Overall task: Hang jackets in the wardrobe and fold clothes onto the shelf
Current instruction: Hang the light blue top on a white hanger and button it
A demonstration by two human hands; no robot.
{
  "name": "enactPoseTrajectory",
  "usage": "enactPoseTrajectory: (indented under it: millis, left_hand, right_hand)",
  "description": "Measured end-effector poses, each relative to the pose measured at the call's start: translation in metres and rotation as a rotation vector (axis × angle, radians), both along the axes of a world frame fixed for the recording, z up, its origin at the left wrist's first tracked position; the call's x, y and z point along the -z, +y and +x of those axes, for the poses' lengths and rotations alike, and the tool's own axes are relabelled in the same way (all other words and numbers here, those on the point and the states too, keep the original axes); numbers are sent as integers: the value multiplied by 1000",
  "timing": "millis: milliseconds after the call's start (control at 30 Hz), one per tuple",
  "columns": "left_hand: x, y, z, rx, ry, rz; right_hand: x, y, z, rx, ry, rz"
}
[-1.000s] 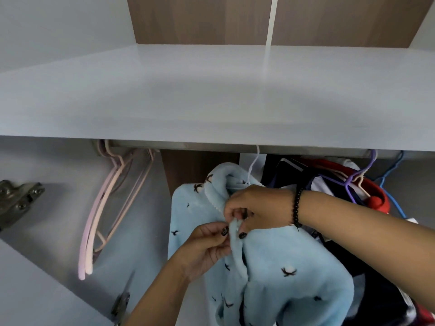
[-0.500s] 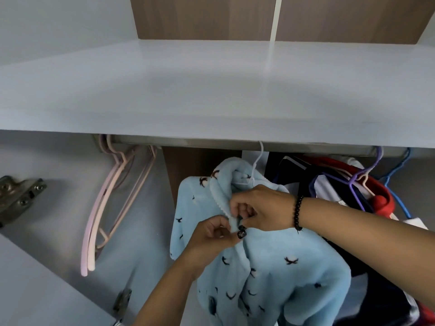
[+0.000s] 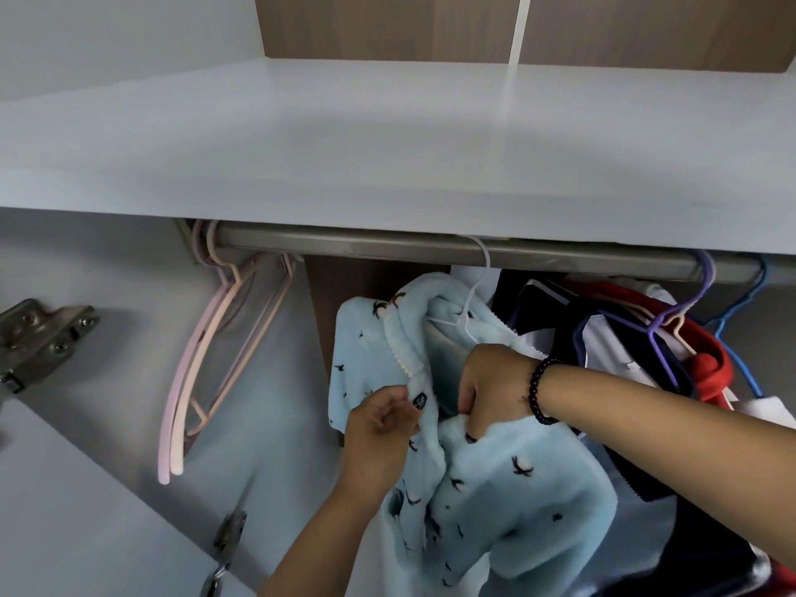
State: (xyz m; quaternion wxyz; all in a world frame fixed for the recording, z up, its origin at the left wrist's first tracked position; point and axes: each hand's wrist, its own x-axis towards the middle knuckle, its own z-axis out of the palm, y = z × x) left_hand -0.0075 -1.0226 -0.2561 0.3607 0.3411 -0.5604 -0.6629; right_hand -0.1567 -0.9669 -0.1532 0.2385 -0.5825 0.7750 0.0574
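At the far left we see a metal hinge (image 3: 41, 333) on the wardrobe wall, and beside it empty pink hangers (image 3: 206, 364) hooked on the left end of the rail (image 3: 387, 247) under the white shelf (image 3: 387, 140). Moving right, our left hand (image 3: 383, 420) pinches the left front edge of the blue fleece jacket (image 3: 495, 489), thumb on top. The jacket hangs from a white hanger (image 3: 474, 295) hooked on the rail near its middle. Just beside it, our right hand (image 3: 491, 385), with a black bead bracelet (image 3: 538, 389) at the wrist, grips the jacket's right front edge with curled fingers. Further right hang dark, white and red clothes (image 3: 624, 338) on purple (image 3: 689, 303) and blue hangers (image 3: 741, 321).
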Motion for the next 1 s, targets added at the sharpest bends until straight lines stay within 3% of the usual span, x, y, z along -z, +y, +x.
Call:
enactPoseTrajectory:
  millis: [67, 167, 333, 567, 800, 1000]
  left_hand:
    - [3, 3, 1, -20, -24, -40]
    - [3, 6, 1, -70, -37, -73]
    - [-4, 8, 2, -77, 44, -65]
    - [-11, 11, 4, -70, 4, -246]
    - [-24, 12, 10, -21, 45, -148]
    - [-35, 3, 16, 192, 153, 35]
  right_hand:
    - [5, 3, 1, -100, 129, -15]
    - [8, 10, -5, -186, 171, -98]
    - [9, 17, -12, -66, -40, -265]
    - [13, 20, -8, 11, -238, -432]
    - [17, 20, -7, -48, -220, -479]
    - [11, 18, -6, -109, -282, -544]
